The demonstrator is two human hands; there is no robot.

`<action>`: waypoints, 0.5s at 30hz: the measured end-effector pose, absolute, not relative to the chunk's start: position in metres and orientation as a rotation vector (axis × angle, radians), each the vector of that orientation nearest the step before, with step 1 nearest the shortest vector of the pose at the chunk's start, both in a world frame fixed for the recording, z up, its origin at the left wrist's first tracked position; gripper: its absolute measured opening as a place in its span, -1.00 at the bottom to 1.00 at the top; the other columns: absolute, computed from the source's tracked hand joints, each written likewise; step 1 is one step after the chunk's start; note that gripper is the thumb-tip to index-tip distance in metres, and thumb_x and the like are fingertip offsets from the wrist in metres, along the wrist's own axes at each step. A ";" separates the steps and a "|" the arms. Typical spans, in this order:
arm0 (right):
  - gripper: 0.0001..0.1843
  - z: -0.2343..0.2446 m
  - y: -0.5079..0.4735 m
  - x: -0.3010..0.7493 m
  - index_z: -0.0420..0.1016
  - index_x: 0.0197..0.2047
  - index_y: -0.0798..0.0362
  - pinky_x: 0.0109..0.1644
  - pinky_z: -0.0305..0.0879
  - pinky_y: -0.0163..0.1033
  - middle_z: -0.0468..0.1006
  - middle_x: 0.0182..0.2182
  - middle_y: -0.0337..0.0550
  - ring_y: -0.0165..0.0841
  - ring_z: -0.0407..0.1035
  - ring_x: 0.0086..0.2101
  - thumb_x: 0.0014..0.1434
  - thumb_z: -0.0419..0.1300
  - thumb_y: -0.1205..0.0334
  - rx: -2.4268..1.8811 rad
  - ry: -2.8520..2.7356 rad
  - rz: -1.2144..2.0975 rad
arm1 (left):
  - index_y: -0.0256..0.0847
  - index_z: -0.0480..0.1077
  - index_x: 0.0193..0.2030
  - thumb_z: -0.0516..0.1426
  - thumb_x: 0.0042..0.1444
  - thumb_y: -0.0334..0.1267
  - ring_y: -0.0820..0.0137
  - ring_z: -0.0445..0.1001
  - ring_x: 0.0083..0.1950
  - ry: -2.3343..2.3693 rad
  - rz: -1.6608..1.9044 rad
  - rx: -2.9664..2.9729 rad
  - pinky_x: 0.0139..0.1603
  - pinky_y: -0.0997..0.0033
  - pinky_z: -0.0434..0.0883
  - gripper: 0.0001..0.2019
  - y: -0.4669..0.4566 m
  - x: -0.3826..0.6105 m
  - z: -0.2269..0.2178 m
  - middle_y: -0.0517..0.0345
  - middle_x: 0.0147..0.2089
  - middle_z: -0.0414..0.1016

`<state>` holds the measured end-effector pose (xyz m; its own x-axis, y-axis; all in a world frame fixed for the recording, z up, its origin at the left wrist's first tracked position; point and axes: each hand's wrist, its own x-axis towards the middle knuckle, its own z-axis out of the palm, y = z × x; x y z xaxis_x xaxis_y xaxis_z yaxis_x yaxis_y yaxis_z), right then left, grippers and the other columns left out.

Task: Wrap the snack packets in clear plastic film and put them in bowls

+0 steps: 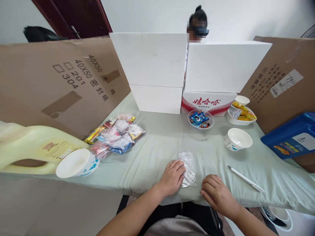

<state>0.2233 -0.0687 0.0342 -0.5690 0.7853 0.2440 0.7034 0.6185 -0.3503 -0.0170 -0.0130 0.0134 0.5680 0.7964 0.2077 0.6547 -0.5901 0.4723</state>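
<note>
A flat, crinkled clear plastic bag (189,168) lies on the cloth near the table's front edge. My left hand (172,177) rests palm down at its left side, the loosely bent fingers slightly apart and touching that edge. The left thumb is hidden. To the right of the bag, my right hand (219,195) lies on the table edge, loosely bent and holding nothing, with its thumb pointing left. A white pen (246,178) lies diagonally beyond that hand.
Wrapped snack packets (118,132) are piled left, near a paper bowl (75,163) and a yellow jug (49,144). A clear bowl (201,119) holds blue packets; another paper bowl (238,139) stands right, near a blue jug (292,134). White boxes (152,62) screen a person behind.
</note>
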 end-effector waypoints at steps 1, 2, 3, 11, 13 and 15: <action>-0.86 0.036 -0.069 0.225 0.41 -0.26 0.03 -0.08 0.30 -0.12 0.47 -0.29 -0.11 -0.28 0.36 -0.20 0.29 0.04 0.28 -1.207 -2.440 0.283 | -0.15 0.37 -0.03 0.08 0.15 -0.41 0.20 0.23 0.23 1.180 0.579 2.470 0.26 0.05 0.18 -0.75 -0.012 -0.017 0.013 0.05 0.15 0.37; -0.86 0.037 -0.068 0.224 0.42 -0.21 0.03 -0.08 0.30 -0.13 0.48 -0.26 -0.10 -0.28 0.36 -0.18 0.28 0.04 0.30 -1.206 -2.420 0.265 | -0.15 0.38 -0.04 0.08 0.15 -0.41 0.20 0.23 0.23 1.178 0.582 2.476 0.26 0.05 0.19 -0.76 -0.010 -0.017 0.013 0.05 0.14 0.37; -0.85 0.037 -0.067 0.222 0.42 -0.16 0.03 -0.06 0.30 -0.12 0.48 -0.23 -0.09 -0.28 0.36 -0.17 0.28 0.04 0.31 -1.194 -2.408 0.251 | -0.15 0.38 -0.05 0.09 0.15 -0.41 0.19 0.24 0.22 1.174 0.586 2.481 0.25 0.04 0.20 -0.76 -0.010 -0.017 0.012 0.04 0.14 0.37; -0.69 0.010 -0.047 0.209 0.34 0.01 0.05 -0.21 0.38 -0.14 0.54 -0.25 -0.08 -0.31 0.42 -0.34 0.22 0.03 0.17 -1.535 -1.888 0.665 | -0.18 0.30 0.04 -0.02 0.22 -0.45 0.22 0.33 0.16 1.115 0.795 2.429 0.15 0.07 0.32 -0.72 -0.006 -0.021 0.004 -0.06 0.14 0.37; -0.65 0.004 -0.041 0.208 0.31 0.02 0.05 -0.30 0.36 -0.18 0.55 -0.27 -0.13 -0.38 0.38 -0.47 0.18 0.01 0.14 -1.624 -1.694 0.938 | -0.17 0.32 -0.01 0.00 0.21 -0.46 0.21 0.35 0.14 1.121 0.812 2.432 0.12 0.06 0.35 -0.75 -0.006 -0.020 0.001 -0.05 0.12 0.39; -0.64 0.002 -0.036 0.206 0.32 -0.03 0.04 -0.38 0.32 -0.22 0.54 -0.37 -0.20 -0.40 0.34 -0.53 0.12 0.03 0.11 -1.660 -1.575 1.123 | -0.16 0.34 -0.06 0.01 0.19 -0.47 0.20 0.37 0.13 1.117 0.818 2.441 0.11 0.06 0.36 -0.77 -0.007 -0.020 0.000 -0.03 0.10 0.41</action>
<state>0.2063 -0.0359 0.0015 -0.0538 0.9822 -0.1801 0.4901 -0.1312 -0.8617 -0.0204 -0.0074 0.0001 0.5269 0.7690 0.3619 0.5775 -0.6364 0.5114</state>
